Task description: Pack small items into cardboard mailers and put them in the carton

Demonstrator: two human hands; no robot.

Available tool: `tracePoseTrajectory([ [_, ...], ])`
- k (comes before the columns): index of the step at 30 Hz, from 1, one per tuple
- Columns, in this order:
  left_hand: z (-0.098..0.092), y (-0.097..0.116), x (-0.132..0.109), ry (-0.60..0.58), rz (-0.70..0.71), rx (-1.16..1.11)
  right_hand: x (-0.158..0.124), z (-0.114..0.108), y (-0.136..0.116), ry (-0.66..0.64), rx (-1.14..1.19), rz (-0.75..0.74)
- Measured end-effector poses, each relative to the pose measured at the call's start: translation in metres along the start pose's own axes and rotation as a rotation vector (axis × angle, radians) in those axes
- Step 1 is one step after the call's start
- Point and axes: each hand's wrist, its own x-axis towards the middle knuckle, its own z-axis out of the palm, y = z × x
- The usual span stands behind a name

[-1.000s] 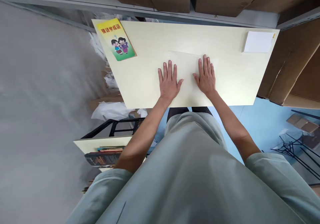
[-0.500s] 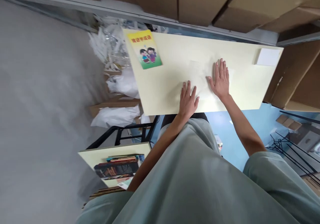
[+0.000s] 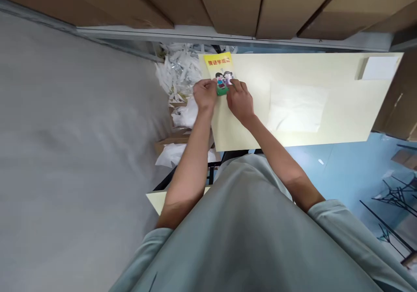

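A thin booklet (image 3: 219,71) with a yellow and green cover and two cartoon children lies at the left end of the cream tabletop (image 3: 247,136). My left hand (image 3: 206,94) grips its lower left edge with curled fingers. On the opposite side, my right hand (image 3: 240,100) pinches the lower right edge. A thin translucent white sheet (image 3: 296,109) lies flat on the tabletop to the right of my hands. At the far right corner sits a small stack of white paper (image 3: 379,68).
Cardboard boxes (image 3: 234,10) line a shelf beyond the table. Crumpled plastic wrapping (image 3: 180,70) fills the space left of the tabletop, beside a grey wall (image 3: 81,153). Black metal frames (image 3: 397,198) stand on the blue floor at right. A second cream board (image 3: 158,200) shows behind my left arm.
Both hands have left the white sheet, where they lay flat, and moved left to the booklet, taking hold of its lower edges. The camera view has shifted left.
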Motion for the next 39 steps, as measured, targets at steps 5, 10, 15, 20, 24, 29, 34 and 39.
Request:
tracePoseTrajectory([
  [5,0.005,0.042,-0.035,-0.147,-0.025,-0.067,-0.020,-0.039,0.022,0.145,0.092,0.070],
  [10,0.052,0.058,-0.112,-0.366,-0.056,-0.089,-0.101,-0.117,0.065,0.302,0.197,0.279],
  [15,0.120,0.035,-0.163,-0.469,-0.082,0.065,-0.173,-0.155,0.109,0.295,0.169,0.514],
  [20,0.147,0.011,-0.174,-0.369,-0.086,0.244,-0.181,-0.132,0.137,0.288,0.116,0.564],
  [24,0.149,0.007,-0.177,-0.293,-0.085,0.298,-0.177,-0.114,0.147,0.291,0.105,0.543],
  [29,0.155,0.009,-0.183,-0.228,-0.096,0.337,-0.179,-0.117,0.150,0.266,0.142,0.523],
  [34,0.166,0.008,-0.186,-0.053,-0.102,0.402,-0.181,-0.130,0.149,0.201,0.181,0.514],
  [39,0.177,0.009,-0.180,0.030,-0.072,0.463,-0.182,-0.133,0.145,0.135,0.181,0.434],
])
